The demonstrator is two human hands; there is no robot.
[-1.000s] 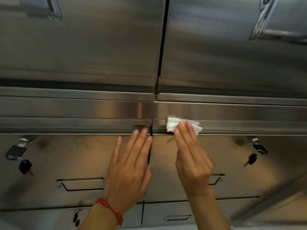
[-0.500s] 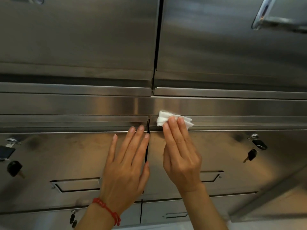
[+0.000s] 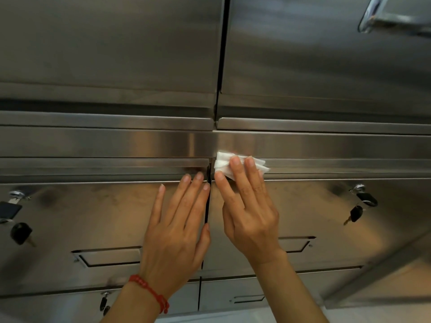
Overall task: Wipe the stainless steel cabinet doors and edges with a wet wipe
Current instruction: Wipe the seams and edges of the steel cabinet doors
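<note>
- Head view: my right hand [image 3: 250, 210] presses a crumpled white wet wipe [image 3: 235, 164] with straight fingers against the top edge of the lower right brushed stainless steel cabinet door [image 3: 326, 220], just right of the dark vertical gap at the centre of the frame.
- My left hand [image 3: 177, 231] lies flat, fingers straight and slightly spread, on the lower left stainless steel door [image 3: 81, 217], its fingertips at that door's top edge beside the gap.
- A red beaded bracelet [image 3: 151, 292] circles my left wrist at the lower centre.
- Black-headed keys hang from locks at the far left [image 3: 21, 233] and at the right [image 3: 355, 214].
- A curved steel handle [image 3: 382, 17] shows at the upper right, on the upper right door.
- I can read no brand, label or writing anywhere.
</note>
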